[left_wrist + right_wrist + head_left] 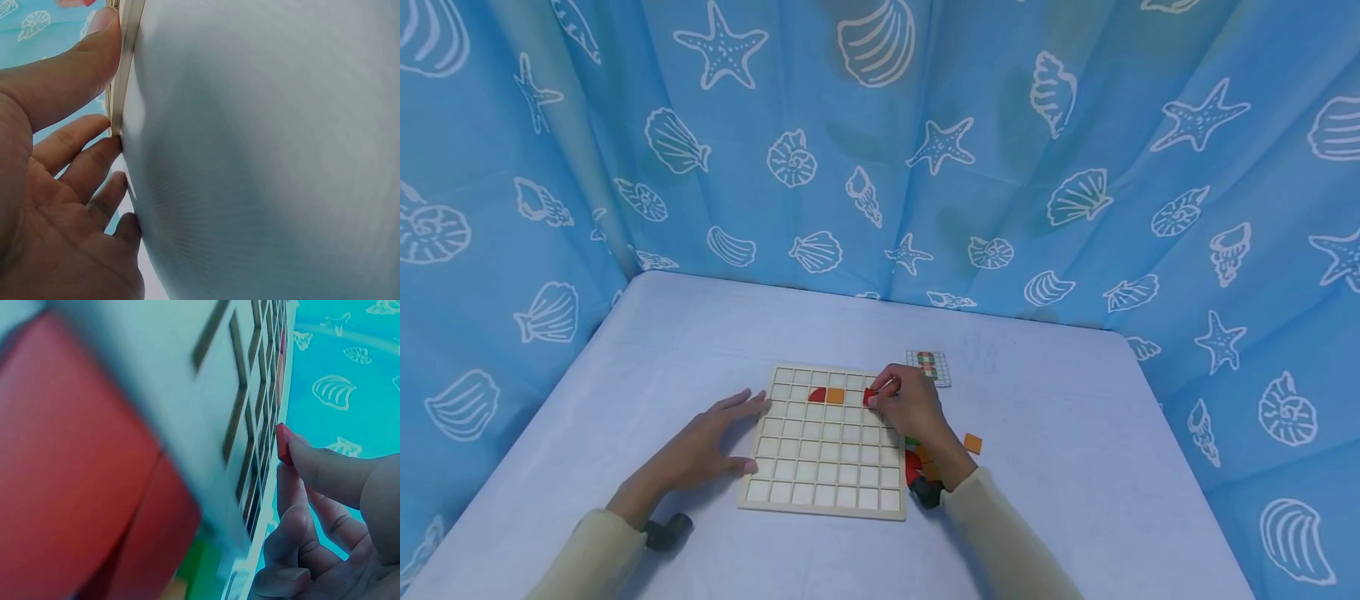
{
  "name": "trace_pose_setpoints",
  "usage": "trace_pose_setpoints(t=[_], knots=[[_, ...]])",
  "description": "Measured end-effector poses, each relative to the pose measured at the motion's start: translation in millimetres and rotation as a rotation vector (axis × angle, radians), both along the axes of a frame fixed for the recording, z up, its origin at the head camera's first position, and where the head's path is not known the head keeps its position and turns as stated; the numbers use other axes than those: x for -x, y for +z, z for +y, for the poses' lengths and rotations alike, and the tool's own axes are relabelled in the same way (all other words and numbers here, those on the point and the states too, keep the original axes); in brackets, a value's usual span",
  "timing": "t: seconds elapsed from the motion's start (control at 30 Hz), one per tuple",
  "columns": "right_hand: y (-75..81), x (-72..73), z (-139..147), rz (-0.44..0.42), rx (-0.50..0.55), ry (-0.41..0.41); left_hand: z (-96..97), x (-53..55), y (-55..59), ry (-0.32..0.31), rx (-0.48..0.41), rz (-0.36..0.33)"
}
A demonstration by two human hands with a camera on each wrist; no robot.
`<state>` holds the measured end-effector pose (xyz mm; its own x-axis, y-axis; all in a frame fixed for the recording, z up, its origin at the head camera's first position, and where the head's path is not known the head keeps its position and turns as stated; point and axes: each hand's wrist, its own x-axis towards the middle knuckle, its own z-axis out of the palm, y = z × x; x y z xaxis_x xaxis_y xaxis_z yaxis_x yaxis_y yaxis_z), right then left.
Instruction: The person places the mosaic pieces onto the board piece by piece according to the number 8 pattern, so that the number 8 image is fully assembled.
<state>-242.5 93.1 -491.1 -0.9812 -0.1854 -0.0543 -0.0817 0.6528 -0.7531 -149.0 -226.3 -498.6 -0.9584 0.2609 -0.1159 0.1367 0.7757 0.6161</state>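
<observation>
A pale wooden grid board lies on the white table. In its second row from the far edge sit a red quarter-circle tile and an orange square tile. My right hand pinches a small red tile between thumb and fingers, close over that same row, to the right of the orange one. Along the board's left edge rests my left hand, thumb and fingers spread, fingertips at the rim. The left wrist view shows the thumb along the board's side.
Right of the board lies a pile of loose red, orange and green tiles, partly under my right wrist. A single orange square lies further right. Behind my right hand is a small pattern card. A blue curtain hangs around the table.
</observation>
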Motion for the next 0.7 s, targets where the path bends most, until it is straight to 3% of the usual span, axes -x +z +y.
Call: trace_pose_setpoints(t=[0.23, 0.7], knots=[[4.4, 2.3, -16.9, -0.033, -0.034, 0.034, -0.2, 0.2, -1.4, 0.0, 0.001, -0.003], [4.8, 6.5, -30.3, -0.054, -0.142, 0.027, -1.3, -0.6, -0.1, 0.001, 0.0, 0.002]])
